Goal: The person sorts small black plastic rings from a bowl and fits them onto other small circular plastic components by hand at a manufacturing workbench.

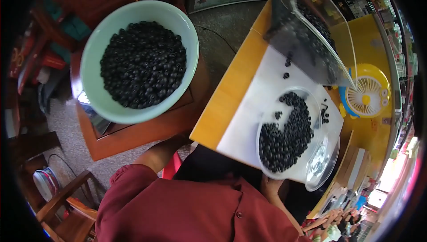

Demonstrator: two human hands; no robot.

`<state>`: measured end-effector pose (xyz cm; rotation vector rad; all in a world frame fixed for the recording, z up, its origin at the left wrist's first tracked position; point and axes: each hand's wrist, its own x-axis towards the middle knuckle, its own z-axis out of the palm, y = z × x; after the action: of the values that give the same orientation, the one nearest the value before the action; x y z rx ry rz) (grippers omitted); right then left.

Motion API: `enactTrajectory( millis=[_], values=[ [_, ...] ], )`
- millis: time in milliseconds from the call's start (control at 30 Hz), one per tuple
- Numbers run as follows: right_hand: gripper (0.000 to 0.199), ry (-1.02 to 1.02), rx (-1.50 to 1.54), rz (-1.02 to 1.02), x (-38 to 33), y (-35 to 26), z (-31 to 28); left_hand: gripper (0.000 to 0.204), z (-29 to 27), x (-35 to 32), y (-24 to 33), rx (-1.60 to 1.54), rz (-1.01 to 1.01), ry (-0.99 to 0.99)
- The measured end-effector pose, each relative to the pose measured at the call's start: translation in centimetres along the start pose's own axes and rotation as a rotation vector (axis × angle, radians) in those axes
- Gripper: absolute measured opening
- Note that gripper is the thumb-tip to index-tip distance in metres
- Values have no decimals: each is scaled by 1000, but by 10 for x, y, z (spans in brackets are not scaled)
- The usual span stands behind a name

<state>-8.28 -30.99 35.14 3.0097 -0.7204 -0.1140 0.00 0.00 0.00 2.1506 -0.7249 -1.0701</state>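
My right hand (270,186) is at the near edge of the table, against the underside of a clear round plastic tub (314,101). The tub hides its fingers, so their grip cannot be made out. Black round beads (289,140) are heaped inside the tub, with a bare patch toward its left. Beside the tub lies a clear round lid (321,160). My left arm (156,156) reaches forward past the table's corner, and its hand is out of sight. A pale green basin (92,64) on the left holds many more black beads (142,64).
The basin rests on a reddish-brown wooden stool (100,148). A tilted clear bin (307,24) with dark beads stands at the table's far end, near a yellow fan (365,92). Loose beads (286,76) dot the white sheet (242,122). A wooden chair (66,200) is lower left.
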Motion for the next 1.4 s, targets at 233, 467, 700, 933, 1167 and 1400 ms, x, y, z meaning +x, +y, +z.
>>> enactTrajectory(
  millis=[233,467,700,933,1167,1400],
  values=[
    [58,281,270,103,12,-17,2,23,-269,-57,139,64,-39,-3],
    [46,427,431,15,-17,-11,-13,12,-355,-161,282,313,434,912],
    [38,474,431,43,-26,-5,-11,24,-394,-117,261,774,227,972],
    [33,508,356,122,-33,15,-10,18,-407,-106,255,1088,197,981],
    [25,427,378,83,-28,25,-9,25,-414,-106,266,1039,160,1005],
    [23,448,386,16,-26,21,-14,23,-394,-112,262,968,243,981]
  ],
)
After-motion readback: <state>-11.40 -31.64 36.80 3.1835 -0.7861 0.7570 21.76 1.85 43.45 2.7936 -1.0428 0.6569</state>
